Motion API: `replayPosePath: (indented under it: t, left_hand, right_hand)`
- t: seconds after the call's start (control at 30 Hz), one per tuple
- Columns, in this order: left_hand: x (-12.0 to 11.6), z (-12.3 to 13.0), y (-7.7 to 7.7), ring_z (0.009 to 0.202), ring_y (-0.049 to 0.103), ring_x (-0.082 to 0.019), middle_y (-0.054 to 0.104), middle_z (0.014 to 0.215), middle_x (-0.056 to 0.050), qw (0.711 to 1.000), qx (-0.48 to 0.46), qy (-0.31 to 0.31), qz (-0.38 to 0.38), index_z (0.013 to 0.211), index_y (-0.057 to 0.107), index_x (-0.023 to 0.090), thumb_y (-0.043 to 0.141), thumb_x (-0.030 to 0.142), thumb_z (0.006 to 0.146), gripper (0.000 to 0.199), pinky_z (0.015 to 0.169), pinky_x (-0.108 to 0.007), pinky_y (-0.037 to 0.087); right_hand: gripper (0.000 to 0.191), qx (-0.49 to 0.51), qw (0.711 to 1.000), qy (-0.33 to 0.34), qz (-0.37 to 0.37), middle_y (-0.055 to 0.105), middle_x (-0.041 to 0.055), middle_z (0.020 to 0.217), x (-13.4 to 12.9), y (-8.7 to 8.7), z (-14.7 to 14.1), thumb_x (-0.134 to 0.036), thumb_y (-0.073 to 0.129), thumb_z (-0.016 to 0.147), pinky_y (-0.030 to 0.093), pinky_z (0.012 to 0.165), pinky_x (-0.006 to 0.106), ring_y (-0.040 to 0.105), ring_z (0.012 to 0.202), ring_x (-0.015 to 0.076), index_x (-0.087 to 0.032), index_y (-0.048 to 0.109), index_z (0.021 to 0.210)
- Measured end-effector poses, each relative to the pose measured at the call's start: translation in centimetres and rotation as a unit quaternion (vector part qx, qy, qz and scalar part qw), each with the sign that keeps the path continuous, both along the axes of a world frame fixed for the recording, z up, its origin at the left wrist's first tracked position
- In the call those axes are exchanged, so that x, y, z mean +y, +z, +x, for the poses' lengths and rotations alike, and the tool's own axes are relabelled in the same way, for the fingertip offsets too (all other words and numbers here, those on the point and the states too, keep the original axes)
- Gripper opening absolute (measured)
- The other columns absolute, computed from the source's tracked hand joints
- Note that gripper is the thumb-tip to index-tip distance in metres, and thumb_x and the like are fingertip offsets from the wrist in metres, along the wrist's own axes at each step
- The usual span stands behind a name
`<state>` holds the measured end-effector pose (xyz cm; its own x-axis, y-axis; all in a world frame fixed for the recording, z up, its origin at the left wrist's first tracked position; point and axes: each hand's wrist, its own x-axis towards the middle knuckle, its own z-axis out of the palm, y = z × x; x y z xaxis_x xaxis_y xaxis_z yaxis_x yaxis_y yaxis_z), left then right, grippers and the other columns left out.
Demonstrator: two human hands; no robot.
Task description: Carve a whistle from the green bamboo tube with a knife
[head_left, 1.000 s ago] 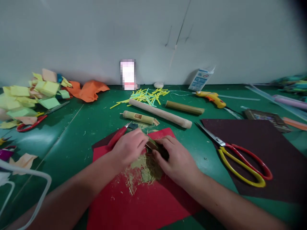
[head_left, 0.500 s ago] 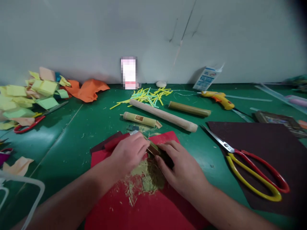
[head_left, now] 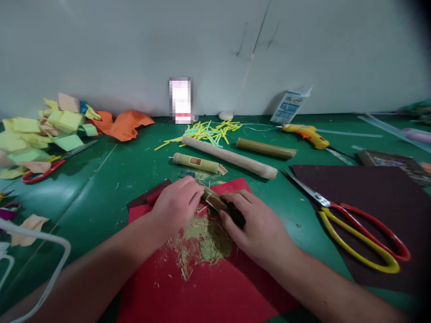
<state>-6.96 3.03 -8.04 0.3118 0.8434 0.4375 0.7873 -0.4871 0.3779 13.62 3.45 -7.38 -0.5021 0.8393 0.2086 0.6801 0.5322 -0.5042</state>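
Note:
A dark bamboo piece with a cut-out slot lies slanted over the red paper. My right hand is wrapped round its right part. My left hand is closed at its left end; what its fingers grip is hidden. Pale shavings are scattered on the paper below. Behind the hands rests a lighter bamboo tube with a square opening, a small chip at its right end. A pale wooden rod and an uncut bamboo tube lie farther back.
Large scissors lie on dark paper at the right. A yellow glue gun, thin coloured strips and a phone are near the wall. Folded papers and red-handled scissors sit left; a white frame stands nearer.
My left hand has shifted slightly, and a red roll and metal bit seen beside it are now mostly hidden. More of the bamboo's slot shows. The view has moved a little.

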Motion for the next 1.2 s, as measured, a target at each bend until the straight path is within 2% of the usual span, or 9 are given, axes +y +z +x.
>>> replayPosePath:
  t: [0.1,0.23,0.33,0.47,0.57,0.7,0.93,1.07,1.2]
  left_hand:
    - [0.03,-0.08,0.01,0.074,0.052,-0.015,0.054,0.076,-0.003,1.0,0.001,-0.024,-0.004,0.081,0.059,0.015,0.044,0.02,0.095,0.021,0.068,-0.028,0.042]
    - [0.2,-0.29,-0.02,0.073,0.052,-0.015,0.053,0.076,-0.002,1.0,-0.01,0.01,0.001,0.081,0.06,0.014,0.047,0.019,0.094,0.019,0.069,-0.028,0.042]
    - [0.29,-0.19,-0.1,0.073,0.051,-0.014,0.053,0.075,-0.002,1.0,-0.014,-0.027,0.001,0.079,0.059,0.014,0.047,0.019,0.094,0.02,0.068,-0.028,0.042]
    - [0.31,0.0,-0.17,0.075,0.052,-0.014,0.054,0.078,-0.003,1.0,-0.027,0.0,0.001,0.083,0.06,0.014,0.048,0.018,0.094,0.017,0.07,-0.028,0.042]
    - [0.29,0.04,-0.18,0.074,0.052,-0.014,0.054,0.075,-0.002,0.999,-0.025,-0.033,-0.002,0.08,0.059,0.014,0.047,0.019,0.094,0.019,0.069,-0.027,0.042]
    - [0.32,-0.1,-0.15,0.075,0.053,-0.015,0.056,0.078,-0.003,0.999,-0.033,-0.005,0.009,0.083,0.061,0.015,0.049,0.019,0.093,0.016,0.07,-0.028,0.042]
    - [0.28,0.02,-0.14,0.075,0.054,-0.015,0.057,0.078,-0.003,0.999,-0.029,0.007,0.012,0.083,0.062,0.014,0.05,0.019,0.093,0.017,0.07,-0.028,0.043]
    - [0.22,0.01,0.0,0.074,0.054,-0.014,0.057,0.077,-0.003,0.999,-0.001,-0.031,0.006,0.083,0.063,0.015,0.048,0.019,0.093,0.018,0.068,-0.027,0.044]
    - [0.27,-0.8,0.61,0.078,0.056,-0.014,0.06,0.081,-0.004,0.998,-0.016,0.022,0.064,0.087,0.063,0.015,0.05,0.018,0.092,0.014,0.072,-0.027,0.046]
  right_hand:
    - [0.02,0.01,1.0,0.005,-0.001,0.06,0.0073,0.099,0.09,-0.01,-0.07,-0.028,0.049,0.088,0.046,0.07,0.034,0.059,0.089,0.0221,-0.022,0.059,0.104]
    - [0.021,-0.008,1.0,0.005,-0.001,0.06,0.0064,0.098,0.11,0.1,-0.09,-0.03,0.048,0.088,0.045,0.067,0.034,0.06,0.087,0.0222,-0.022,0.058,0.105]
    - [0.021,-0.025,1.0,-0.001,-0.002,0.06,0.0057,0.096,0.0,0.25,-0.03,-0.031,0.047,0.089,0.044,0.065,0.034,0.06,0.086,0.0224,-0.022,0.059,0.103]
    - [0.021,-0.035,0.999,-0.007,0.0,0.061,0.0056,0.096,-0.09,0.45,0.02,-0.031,0.047,0.088,0.043,0.066,0.033,0.06,0.087,0.0223,-0.022,0.06,0.103]
    - [0.02,-0.038,0.999,-0.008,0.007,0.061,0.0055,0.096,-0.02,0.48,-0.02,-0.031,0.052,0.086,0.043,0.069,0.034,0.059,0.09,0.0231,-0.022,0.06,0.102]
    - [0.024,-0.042,0.999,-0.028,-0.006,0.061,0.0044,0.095,0.15,0.36,-0.1,-0.031,0.063,0.078,0.043,0.067,0.033,0.058,0.089,0.0234,-0.022,0.061,0.1]
    - [0.019,-0.029,0.999,-0.019,-0.011,0.061,0.0051,0.092,0.34,0.38,0.05,-0.029,0.059,0.08,0.044,0.065,0.034,0.059,0.084,0.0224,-0.021,0.063,0.097]
    - [0.023,-0.015,1.0,0.0,0.008,0.063,0.0058,0.093,0.31,0.39,0.19,-0.026,0.057,0.081,0.047,0.068,0.034,0.06,0.087,0.0228,-0.019,0.064,0.103]
    - [0.025,0.028,0.998,0.023,0.047,0.066,0.0068,0.097,-0.06,0.43,0.44,-0.024,0.054,0.084,0.049,0.073,0.034,0.061,0.09,0.0221,-0.018,0.063,0.106]
